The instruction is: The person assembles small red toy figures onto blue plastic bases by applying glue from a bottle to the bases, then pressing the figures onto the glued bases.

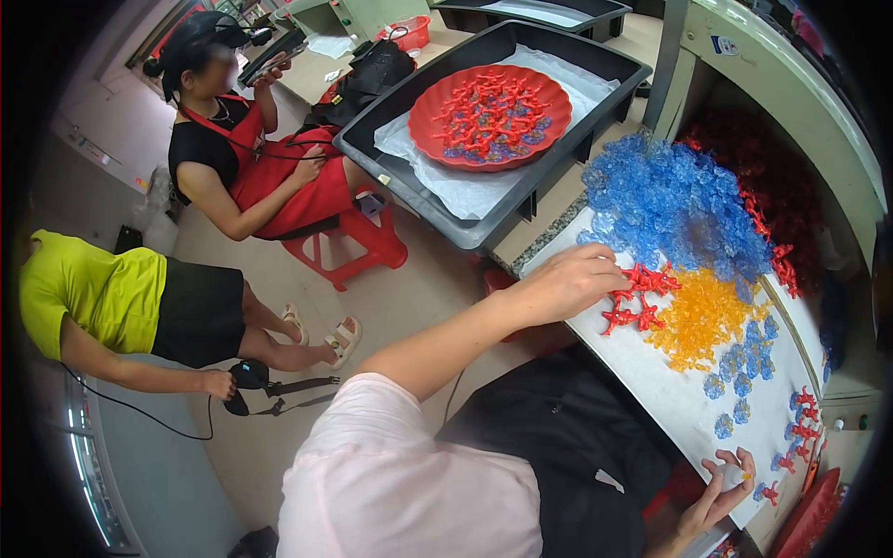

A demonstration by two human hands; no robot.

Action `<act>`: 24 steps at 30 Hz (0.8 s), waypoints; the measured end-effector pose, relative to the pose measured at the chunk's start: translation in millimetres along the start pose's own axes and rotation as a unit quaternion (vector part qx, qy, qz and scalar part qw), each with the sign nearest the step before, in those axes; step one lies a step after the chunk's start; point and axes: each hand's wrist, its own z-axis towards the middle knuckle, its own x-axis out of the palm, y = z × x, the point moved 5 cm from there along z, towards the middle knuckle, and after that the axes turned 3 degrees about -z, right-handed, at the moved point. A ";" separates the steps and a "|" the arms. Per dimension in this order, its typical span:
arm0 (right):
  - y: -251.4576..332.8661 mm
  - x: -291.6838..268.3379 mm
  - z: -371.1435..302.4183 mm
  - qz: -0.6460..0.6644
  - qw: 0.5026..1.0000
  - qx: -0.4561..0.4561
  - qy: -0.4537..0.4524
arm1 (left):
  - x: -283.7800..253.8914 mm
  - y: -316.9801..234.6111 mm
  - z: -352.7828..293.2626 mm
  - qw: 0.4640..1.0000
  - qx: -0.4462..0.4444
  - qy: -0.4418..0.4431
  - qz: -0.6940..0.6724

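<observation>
My left hand (579,282) reaches over the white work board, its fingers pinched together at the edge of a small group of red branched plastic pieces (642,296). Whether a piece is between the fingertips is hidden. My right hand (718,498) is by the board's near right edge, fingers curled round a small whitish object (732,476) with a yellow-orange bit at its tip. Beside the red group lies a pile of yellow-orange clear pieces (696,316). Blue clear flower-like pieces (674,195) are heaped behind; several loose blue ones (741,383) lie nearer my right hand.
Joined red-and-blue pieces (802,428) line the board's right edge. A black tray (372,153) holds a red scalloped dish (423,116) of red and blue pieces. One person (223,167) sits on a red stool (372,244); another, in a yellow-green top (102,298), stands left.
</observation>
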 end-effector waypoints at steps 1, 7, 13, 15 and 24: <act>0.6 1.4 0.3 -0.001 1.000 0.001 0.005 | -7.3 -3.9 1.1 1.000 0.016 -0.013 0.004; 8.7 6.2 4.8 -0.020 1.000 0.009 0.013 | -9.1 -10.1 11.4 0.959 -0.098 -0.122 -0.236; 10.9 -0.7 5.2 -0.017 1.000 -0.018 -0.008 | 51.7 -44.2 27.3 0.752 -0.212 -0.109 -0.614; 11.4 -4.4 3.6 -0.008 0.999 -0.028 -0.014 | 72.0 -55.3 30.6 0.713 -0.242 -0.061 -0.655; 12.4 -8.8 5.1 0.047 0.996 -0.068 -0.045 | 100.1 -85.6 27.2 0.608 -0.374 0.071 -0.697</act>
